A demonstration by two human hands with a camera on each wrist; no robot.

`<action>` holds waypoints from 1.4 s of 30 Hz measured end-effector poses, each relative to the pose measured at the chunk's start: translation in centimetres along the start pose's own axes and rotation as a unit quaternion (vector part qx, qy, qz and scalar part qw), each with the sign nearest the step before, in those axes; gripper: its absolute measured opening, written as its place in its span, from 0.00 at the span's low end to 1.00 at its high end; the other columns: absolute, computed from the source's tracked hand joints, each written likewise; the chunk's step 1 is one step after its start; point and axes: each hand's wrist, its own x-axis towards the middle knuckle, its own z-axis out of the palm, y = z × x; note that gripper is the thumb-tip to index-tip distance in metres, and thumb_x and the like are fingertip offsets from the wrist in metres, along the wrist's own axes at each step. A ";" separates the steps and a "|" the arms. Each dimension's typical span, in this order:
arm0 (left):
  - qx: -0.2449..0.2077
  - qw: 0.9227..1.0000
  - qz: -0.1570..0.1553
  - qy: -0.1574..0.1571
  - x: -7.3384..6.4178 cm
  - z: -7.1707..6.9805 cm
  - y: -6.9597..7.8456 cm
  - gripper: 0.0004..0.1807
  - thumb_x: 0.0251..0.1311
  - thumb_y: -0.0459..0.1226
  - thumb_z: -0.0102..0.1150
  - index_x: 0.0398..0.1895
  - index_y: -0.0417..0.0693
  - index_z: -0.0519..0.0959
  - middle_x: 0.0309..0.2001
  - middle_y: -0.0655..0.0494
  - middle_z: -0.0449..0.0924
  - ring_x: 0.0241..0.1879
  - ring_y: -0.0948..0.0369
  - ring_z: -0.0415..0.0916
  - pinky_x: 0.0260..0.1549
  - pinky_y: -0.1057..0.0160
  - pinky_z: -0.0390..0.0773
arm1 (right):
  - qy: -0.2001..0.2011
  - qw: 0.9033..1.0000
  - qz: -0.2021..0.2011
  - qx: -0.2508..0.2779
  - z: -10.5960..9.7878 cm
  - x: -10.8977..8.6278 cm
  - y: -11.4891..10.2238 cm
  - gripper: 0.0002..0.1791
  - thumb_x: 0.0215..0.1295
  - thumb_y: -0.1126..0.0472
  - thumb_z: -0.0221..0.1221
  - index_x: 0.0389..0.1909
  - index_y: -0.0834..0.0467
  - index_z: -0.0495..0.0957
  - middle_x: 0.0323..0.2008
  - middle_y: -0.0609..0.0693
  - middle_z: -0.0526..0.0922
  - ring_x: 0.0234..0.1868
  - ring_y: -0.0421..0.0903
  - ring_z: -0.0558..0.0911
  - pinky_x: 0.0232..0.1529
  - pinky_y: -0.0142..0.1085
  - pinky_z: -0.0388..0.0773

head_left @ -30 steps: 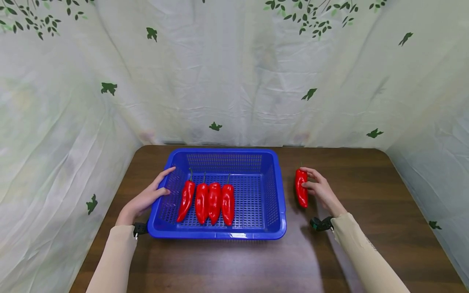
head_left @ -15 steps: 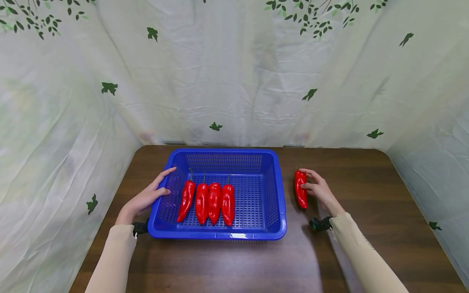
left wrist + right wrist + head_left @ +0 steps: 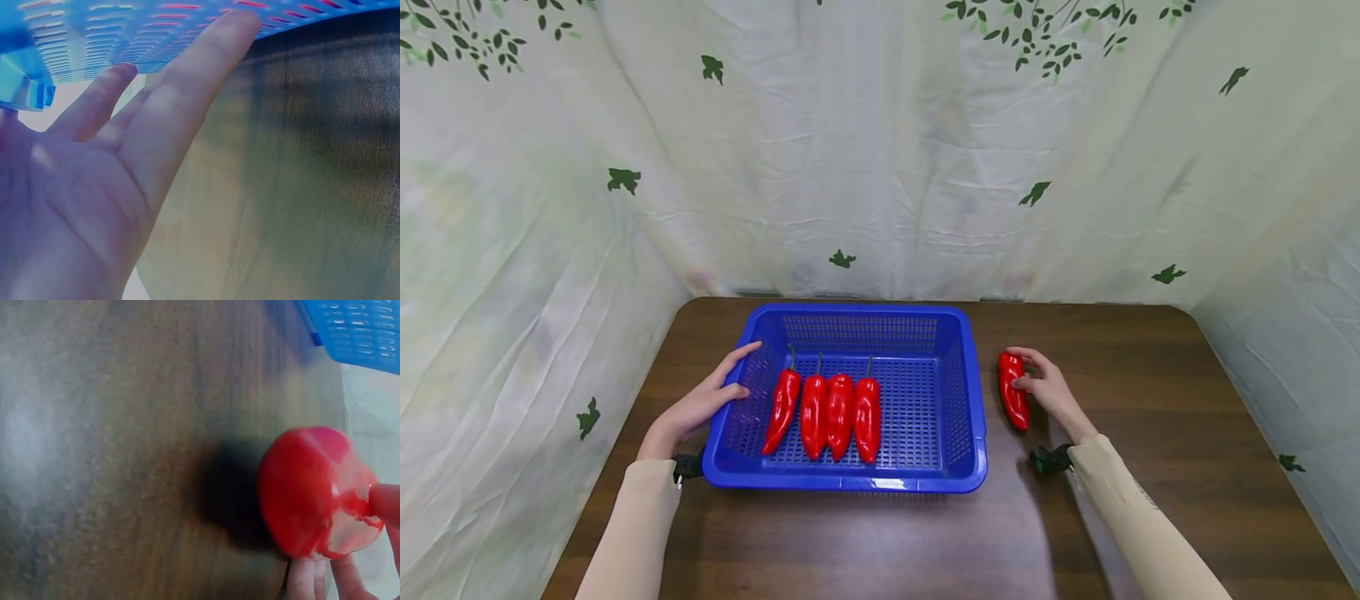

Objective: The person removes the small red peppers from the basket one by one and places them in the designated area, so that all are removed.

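A blue plastic basket [image 3: 958, 400] with slotted walls stands on the table, and several glossy red peppers [image 3: 868, 421] with green stems lie side by side in its left half. My left hand [image 3: 696, 408] holds the basket at its left rim, thumb over the edge; in the left wrist view the fingers [image 3: 181, 112] press along the slotted outer side. Right of the basket, my right hand [image 3: 1048, 387] grips another red pepper [image 3: 1013, 400] between thumb and fingers. Seen from the right wrist, this pepper [image 3: 300, 494] hangs close over the table, its dark shadow beside it.
The brown wooden table [image 3: 1187, 417] extends around the basket on all sides. A pale curtain [image 3: 887, 167] with green leaf and bird prints encloses the back and both sides. Dark wrist cameras [image 3: 1051, 459] sit on both forearms near the sleeve cuffs.
My right hand has shifted slightly to the left and toward me with the red pepper. The left hand and the basket have stayed put.
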 end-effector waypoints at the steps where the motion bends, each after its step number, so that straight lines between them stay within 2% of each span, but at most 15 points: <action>1: 0.000 1.000 -0.001 0.001 0.0 0.0 0.0 0.37 0.70 0.32 0.43 0.76 0.66 0.43 0.72 0.35 0.39 0.55 0.35 0.67 0.40 0.44 0.79 | 0.001 1.000 0.000 -0.004 0.1 0.0 0.0 0.29 0.63 0.72 0.52 0.66 0.61 0.64 0.64 0.67 0.61 0.57 0.68 0.68 0.52 0.51 0.74; 11: 0.005 1.000 0.000 0.009 0.0 0.0 -0.2 0.37 0.70 0.32 0.43 0.76 0.66 0.42 0.73 0.37 0.36 0.59 0.32 0.60 0.42 0.45 0.78 | 0.003 0.999 0.027 -0.021 0.4 -0.5 -0.1 0.30 0.65 0.68 0.54 0.68 0.57 0.62 0.66 0.67 0.59 0.59 0.65 0.65 0.54 0.54 0.72; 17: 0.004 1.000 0.005 0.008 0.0 0.0 -0.3 0.37 0.70 0.33 0.43 0.76 0.66 0.43 0.73 0.37 0.37 0.59 0.33 0.61 0.42 0.46 0.78 | -0.004 0.999 0.030 -0.014 0.4 -0.6 -0.3 0.31 0.65 0.68 0.54 0.69 0.58 0.61 0.67 0.66 0.57 0.60 0.66 0.64 0.54 0.55 0.71; 25: 0.002 1.000 0.013 0.007 0.1 0.0 -0.4 0.37 0.69 0.32 0.43 0.76 0.65 0.43 0.72 0.37 0.38 0.58 0.34 0.62 0.42 0.48 0.79 | -0.006 1.000 0.023 -0.011 0.6 -2.7 -3.8 0.29 0.65 0.72 0.50 0.68 0.65 0.61 0.66 0.70 0.57 0.58 0.68 0.64 0.54 0.57 0.70; 27: -0.001 1.000 0.014 0.006 0.1 0.0 -0.4 0.37 0.69 0.32 0.43 0.76 0.65 0.43 0.72 0.37 0.39 0.58 0.34 0.62 0.42 0.48 0.79 | -0.004 1.000 0.023 -0.008 0.6 -2.6 -3.5 0.29 0.65 0.72 0.50 0.68 0.65 0.61 0.66 0.70 0.58 0.58 0.68 0.64 0.54 0.57 0.70; 34: 0.003 1.000 0.016 0.011 0.2 0.0 -0.5 0.38 0.68 0.31 0.43 0.76 0.65 0.43 0.72 0.36 0.38 0.59 0.34 0.60 0.43 0.50 0.79 | 0.016 1.000 0.001 0.001 0.1 -0.9 -0.2 0.28 0.66 0.69 0.52 0.68 0.61 0.63 0.65 0.66 0.62 0.55 0.63 0.70 0.52 0.49 0.74; 37: 0.004 1.000 0.018 0.012 0.2 0.0 -0.5 0.38 0.68 0.31 0.43 0.76 0.65 0.44 0.72 0.36 0.38 0.59 0.34 0.59 0.43 0.51 0.78 | 0.027 1.000 -0.010 0.009 -0.1 -1.0 -0.1 0.28 0.66 0.69 0.52 0.67 0.62 0.63 0.63 0.67 0.64 0.54 0.63 0.72 0.52 0.49 0.75; 42: 0.003 1.000 0.018 0.011 0.1 0.0 -0.5 0.38 0.68 0.31 0.43 0.76 0.65 0.44 0.72 0.36 0.38 0.59 0.34 0.60 0.42 0.51 0.78 | 0.033 0.999 -0.017 0.005 -0.9 -1.3 -0.7 0.28 0.66 0.69 0.51 0.68 0.63 0.62 0.63 0.68 0.65 0.55 0.65 0.72 0.55 0.53 0.72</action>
